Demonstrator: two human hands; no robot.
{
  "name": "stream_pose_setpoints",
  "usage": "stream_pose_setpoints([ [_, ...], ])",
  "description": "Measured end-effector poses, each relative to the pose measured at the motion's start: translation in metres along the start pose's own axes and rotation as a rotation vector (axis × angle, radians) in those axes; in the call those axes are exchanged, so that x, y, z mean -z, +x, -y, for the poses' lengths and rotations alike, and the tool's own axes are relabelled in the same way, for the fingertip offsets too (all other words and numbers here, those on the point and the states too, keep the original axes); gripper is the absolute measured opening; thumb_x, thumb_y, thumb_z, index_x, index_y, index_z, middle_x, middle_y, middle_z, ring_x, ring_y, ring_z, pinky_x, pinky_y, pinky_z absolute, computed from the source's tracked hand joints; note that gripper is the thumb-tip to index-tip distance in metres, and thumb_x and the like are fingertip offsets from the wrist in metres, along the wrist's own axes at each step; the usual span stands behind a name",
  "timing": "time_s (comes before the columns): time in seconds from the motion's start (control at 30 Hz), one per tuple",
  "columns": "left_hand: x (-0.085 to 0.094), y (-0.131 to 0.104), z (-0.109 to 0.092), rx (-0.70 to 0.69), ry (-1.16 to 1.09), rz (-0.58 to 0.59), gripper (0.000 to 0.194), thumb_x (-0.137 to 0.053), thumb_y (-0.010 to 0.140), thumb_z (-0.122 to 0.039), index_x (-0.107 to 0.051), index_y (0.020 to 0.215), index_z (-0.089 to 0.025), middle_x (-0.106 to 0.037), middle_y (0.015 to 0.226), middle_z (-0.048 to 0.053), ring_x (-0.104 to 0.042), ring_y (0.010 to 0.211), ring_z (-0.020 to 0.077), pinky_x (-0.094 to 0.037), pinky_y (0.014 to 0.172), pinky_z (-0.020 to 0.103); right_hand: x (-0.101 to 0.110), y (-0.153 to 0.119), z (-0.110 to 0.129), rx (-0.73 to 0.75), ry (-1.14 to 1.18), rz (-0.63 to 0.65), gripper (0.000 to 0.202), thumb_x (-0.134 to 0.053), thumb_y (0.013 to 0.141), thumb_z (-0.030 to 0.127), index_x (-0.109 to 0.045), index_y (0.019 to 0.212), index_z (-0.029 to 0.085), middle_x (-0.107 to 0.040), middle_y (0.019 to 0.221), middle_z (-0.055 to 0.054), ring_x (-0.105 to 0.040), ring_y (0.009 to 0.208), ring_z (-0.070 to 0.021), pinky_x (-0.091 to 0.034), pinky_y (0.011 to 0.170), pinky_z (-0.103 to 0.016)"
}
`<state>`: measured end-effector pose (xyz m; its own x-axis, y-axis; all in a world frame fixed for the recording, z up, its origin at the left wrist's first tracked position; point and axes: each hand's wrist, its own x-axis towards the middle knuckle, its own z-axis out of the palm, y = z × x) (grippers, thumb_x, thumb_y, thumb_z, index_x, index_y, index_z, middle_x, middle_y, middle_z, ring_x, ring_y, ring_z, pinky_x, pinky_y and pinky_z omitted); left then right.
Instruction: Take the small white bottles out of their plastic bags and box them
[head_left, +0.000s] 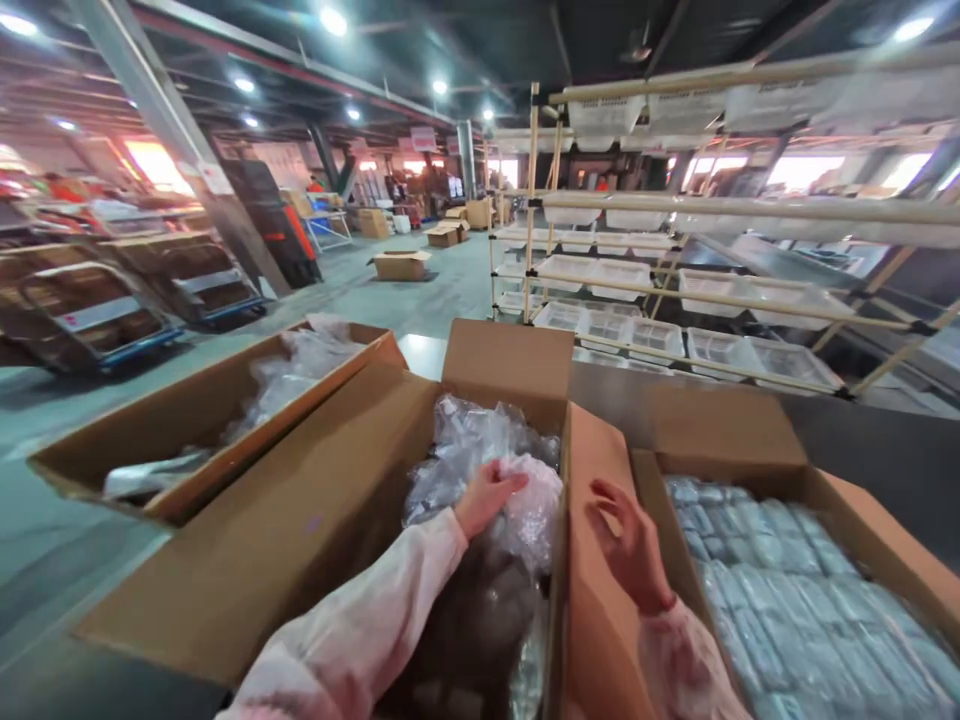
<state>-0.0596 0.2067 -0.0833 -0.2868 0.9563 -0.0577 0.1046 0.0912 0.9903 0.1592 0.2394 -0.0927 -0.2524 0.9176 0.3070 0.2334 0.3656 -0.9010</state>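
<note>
My left hand is closed on a crumpled clear plastic bag inside the middle cardboard box. More crumpled clear plastic fills the far end of that box, behind the hand. Over the box's right flap, my right hand hovers with curled fingers. A gap shows between its thumb and fingers, and nothing is visible in it. The bottom of the middle box is dark and partly hidden by my left sleeve.
To the right, an open box holds rows of clear-wrapped packs. At the left stands a long box with loose plastic. A rack with white baskets is behind. Loaded trolleys stand farther left.
</note>
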Motion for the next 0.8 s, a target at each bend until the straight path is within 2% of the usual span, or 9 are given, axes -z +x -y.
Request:
stream_pose_setpoints([
  [0.1,0.013,-0.034,-0.03,0.018,-0.352,0.119,0.044,-0.082,0.054,-0.047,-0.061,0.07,-0.012,-0.06,0.062,0.0,-0.05,0.059,0.0104,-0.038,0.058,0.023,-0.018,-0.015,0.031,-0.085,0.247,0.103,0.074,-0.069,0.068,0.06,-0.051,0.125,0.017,-0.053,0.131,-0.016,-0.052,0.117,-0.0273,-0.048,0.092,-0.041],
  [0.17,0.024,-0.06,-0.045,0.028,-0.434,0.164,0.044,-0.084,0.052,-0.047,-0.061,0.066,-0.012,-0.059,0.059,-0.001,-0.048,0.055,0.0089,-0.037,0.056,0.022,-0.02,-0.02,0.048,-0.185,0.436,0.359,0.069,-0.073,0.062,0.062,-0.058,0.111,0.016,-0.064,0.107,-0.011,-0.061,0.094,-0.0223,-0.051,0.078,-0.034],
  [0.23,0.033,-0.082,-0.051,0.018,-0.441,0.139,0.047,-0.084,0.051,-0.05,-0.059,0.063,-0.012,-0.055,0.055,-0.003,-0.044,0.051,0.0067,-0.034,0.051,0.021,-0.018,-0.026,0.063,-0.295,0.555,0.537,0.055,-0.075,0.061,0.06,-0.063,0.089,0.014,-0.064,0.076,-0.003,-0.058,0.067,-0.0139,-0.048,0.063,-0.027],
  [0.37,0.046,-0.109,-0.048,0.016,-0.29,0.115,0.046,-0.081,0.054,-0.052,-0.058,0.059,-0.012,-0.046,0.047,-0.006,-0.034,0.042,0.0037,-0.024,0.043,0.019,-0.006,-0.041,0.084,-0.315,0.553,0.312,0.047,-0.079,0.06,0.056,-0.063,0.074,0.014,-0.058,0.062,0.001,-0.048,0.056,-0.0092,-0.041,0.056,-0.024],
  [0.47,0.048,-0.121,-0.045,-0.052,-0.188,0.119,0.04,-0.077,0.06,-0.048,-0.062,0.058,-0.012,-0.049,0.047,-0.004,-0.038,0.044,0.0058,-0.028,0.045,0.02,0.008,-0.054,0.092,-0.23,0.415,0.235,0.044,-0.075,0.062,0.055,-0.063,0.073,0.015,-0.059,0.062,-0.001,-0.05,0.058,-0.0123,-0.044,0.058,-0.027],
  [0.6,0.04,-0.134,-0.048,-0.297,0.006,0.104,0.024,-0.071,0.069,-0.037,-0.073,0.073,-0.013,-0.07,0.071,0.007,-0.059,0.066,0.0157,-0.044,0.062,0.026,0.031,-0.078,0.111,0.057,0.072,0.18,0.045,-0.075,0.063,0.04,-0.067,0.101,0.018,-0.067,0.107,-0.01,-0.06,0.096,-0.0248,-0.049,0.085,-0.037],
  [0.67,0.035,-0.139,-0.05,-0.394,0.128,0.195,0.023,-0.065,0.074,-0.033,-0.076,0.08,-0.014,-0.073,0.081,0.01,-0.063,0.076,0.0196,-0.047,0.069,0.028,0.042,-0.093,0.122,0.134,-0.112,0.265,0.043,-0.072,0.067,0.035,-0.067,0.108,0.021,-0.067,0.11,-0.009,-0.061,0.098,-0.0251,-0.048,0.087,-0.036],
  [0.73,0.03,-0.143,-0.05,-0.426,0.246,0.324,0.024,-0.062,0.077,-0.031,-0.076,0.084,-0.014,-0.073,0.082,0.01,-0.064,0.076,0.0199,-0.047,0.069,0.027,0.052,-0.109,0.128,0.109,-0.242,0.417,0.023,-0.064,0.076,0.034,-0.072,0.095,0.023,-0.072,0.092,-0.006,-0.064,0.085,-0.0222,-0.05,0.078,-0.031],
  [0.8,0.028,-0.143,-0.048,-0.408,0.318,0.428,0.026,-0.061,0.079,-0.033,-0.077,0.085,-0.014,-0.073,0.08,0.009,-0.064,0.073,0.0184,-0.046,0.066,0.025,0.061,-0.122,0.126,0.028,-0.298,0.479,0.02,-0.058,0.081,0.036,-0.074,0.08,0.023,-0.071,0.076,-0.005,-0.064,0.071,-0.0196,-0.05,0.068,-0.028],
])
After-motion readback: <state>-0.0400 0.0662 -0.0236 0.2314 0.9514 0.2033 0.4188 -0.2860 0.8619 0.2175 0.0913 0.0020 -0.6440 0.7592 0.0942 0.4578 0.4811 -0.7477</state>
